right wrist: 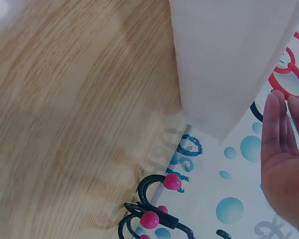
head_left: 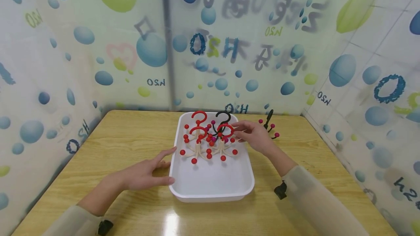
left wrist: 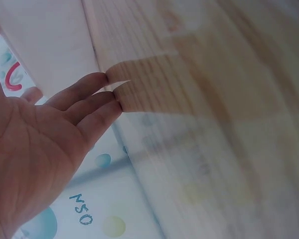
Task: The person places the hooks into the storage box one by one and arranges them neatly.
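A white plastic tray [head_left: 210, 183] stands on the wooden table. In it several claw hangers stand with hooks up and ball-tipped arms spread: beige ones with red hooks and balls, such as the front-left hanger [head_left: 198, 150], and a black hanger [head_left: 224, 117] with magenta balls at the back. My left hand [head_left: 144, 173] is spread along the tray's left side, fingertips and thumb at the rim. Over the right rim, my right hand [head_left: 254, 134] pinches the hook of the front-right red-hooked hanger [head_left: 222, 148] between thumb and fingers; its fingertips [right wrist: 275, 99] meet the hook's edge.
Another black hanger [head_left: 269, 125] with magenta balls is on the table right of the tray, behind my right hand. A patterned curtain [head_left: 131, 83] closes off the back and both sides of the table [head_left: 131, 137].
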`<state>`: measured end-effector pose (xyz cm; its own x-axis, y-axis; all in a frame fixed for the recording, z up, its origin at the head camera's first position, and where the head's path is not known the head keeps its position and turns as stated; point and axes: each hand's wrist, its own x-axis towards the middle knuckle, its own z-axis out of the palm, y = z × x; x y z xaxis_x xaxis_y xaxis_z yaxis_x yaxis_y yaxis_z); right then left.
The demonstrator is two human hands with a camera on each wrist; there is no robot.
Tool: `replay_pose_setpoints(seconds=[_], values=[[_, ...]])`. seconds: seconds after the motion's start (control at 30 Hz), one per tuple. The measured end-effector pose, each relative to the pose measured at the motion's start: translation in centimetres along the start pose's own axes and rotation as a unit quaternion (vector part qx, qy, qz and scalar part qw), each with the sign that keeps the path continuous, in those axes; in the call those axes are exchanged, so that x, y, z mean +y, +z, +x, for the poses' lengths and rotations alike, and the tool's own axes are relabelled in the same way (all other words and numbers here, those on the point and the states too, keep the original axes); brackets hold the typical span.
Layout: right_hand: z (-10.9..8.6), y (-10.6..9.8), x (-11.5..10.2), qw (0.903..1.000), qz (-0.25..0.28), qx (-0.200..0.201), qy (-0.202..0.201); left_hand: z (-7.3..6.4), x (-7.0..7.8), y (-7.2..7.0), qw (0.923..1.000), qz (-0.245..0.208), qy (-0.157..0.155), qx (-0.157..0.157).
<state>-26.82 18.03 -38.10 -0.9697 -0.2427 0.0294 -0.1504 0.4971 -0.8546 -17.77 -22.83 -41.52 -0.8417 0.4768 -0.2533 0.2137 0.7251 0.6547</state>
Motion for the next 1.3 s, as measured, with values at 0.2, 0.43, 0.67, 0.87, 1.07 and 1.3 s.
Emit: replay_pose_setpoints(seconds=[0.2,0.43,0.67,0.87,1.07,1.3], values=[[-0.7,-1.1,0.8,0.9999,-0.001,0.01,-0.012,0.0,-0.1,0.0,1.0,0.001,-0.002,-0.002],[-1.7,-3.0,1.6,0.9995,-0.009,0.023,-0.017,0.0,-0.2,-0.2,1.0,0.004,-0.001,0.0],[-2.7,-5.4,3.3,0.9993,0.008,0.037,-0.006,-0.1,-0.1,-0.2,1.0,0.002,-0.003,0.001],[-3.1,-8.4,4.8,0.9978,-0.007,0.065,0.005,0.0,0.0,-0.1,1.0,-0.001,0.0,0.0],[-2.0,-11.0,5.8,0.9958,-0.006,0.091,0.005,0.1,-0.2,0.0,0.9999,0.003,0.012,0.005],[0.1,-12.4,6.0,0.9951,0.01,0.097,0.015,0.1,-0.3,0.0,1.0,0.002,0.003,0.004]])
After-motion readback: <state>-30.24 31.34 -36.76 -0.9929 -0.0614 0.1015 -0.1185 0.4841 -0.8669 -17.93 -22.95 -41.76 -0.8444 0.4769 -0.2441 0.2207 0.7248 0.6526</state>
